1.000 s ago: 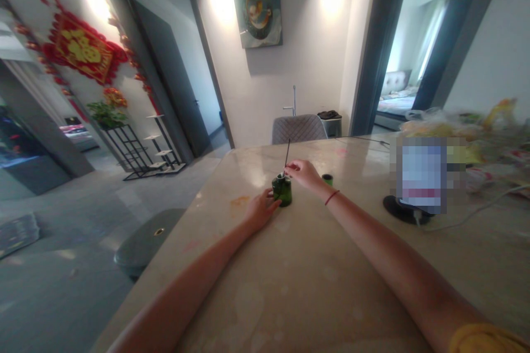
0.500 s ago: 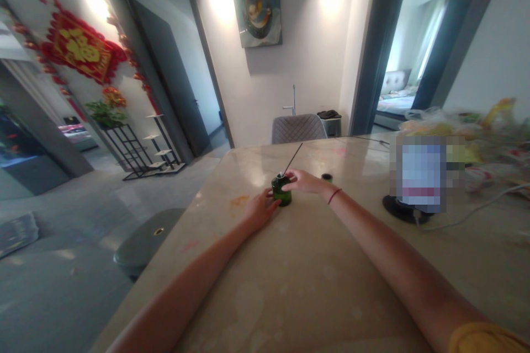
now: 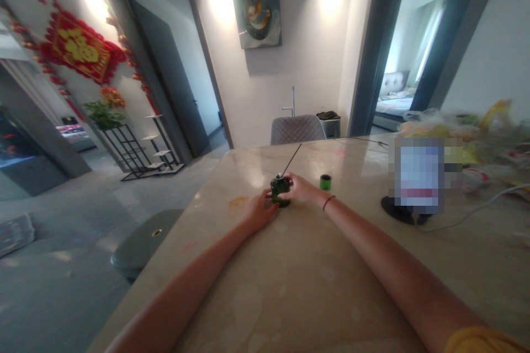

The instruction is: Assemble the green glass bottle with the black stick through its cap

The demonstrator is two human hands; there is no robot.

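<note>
A small dark green glass bottle (image 3: 280, 184) stands upright on the table, its pale-rimmed mouth uncovered. One thin dark stick (image 3: 292, 159) leans out of the mouth, up and to the right. My left hand (image 3: 257, 210) curls its fingers against the bottle's left side and base. From the right, my right hand (image 3: 301, 188) grips the bottle's shoulder and body, thumb in front. To the right of that hand, a short green cylinder with a dark open top (image 3: 325, 182) sits on the table, apart from both hands.
The pale marble-look table (image 3: 265, 298) fills the foreground. At its right stand a blurred screen (image 3: 419, 175) on a black base, a white cable (image 3: 459, 222) and a heap of plastic bags (image 3: 488, 143). A quilted chair (image 3: 298, 128) stands behind, and a grey-green stool (image 3: 144, 237) at left.
My right hand has moved from the bottle's neck down to its shoulder and side. The green cylinder, earlier partly covered by my wrist, now shows fully.
</note>
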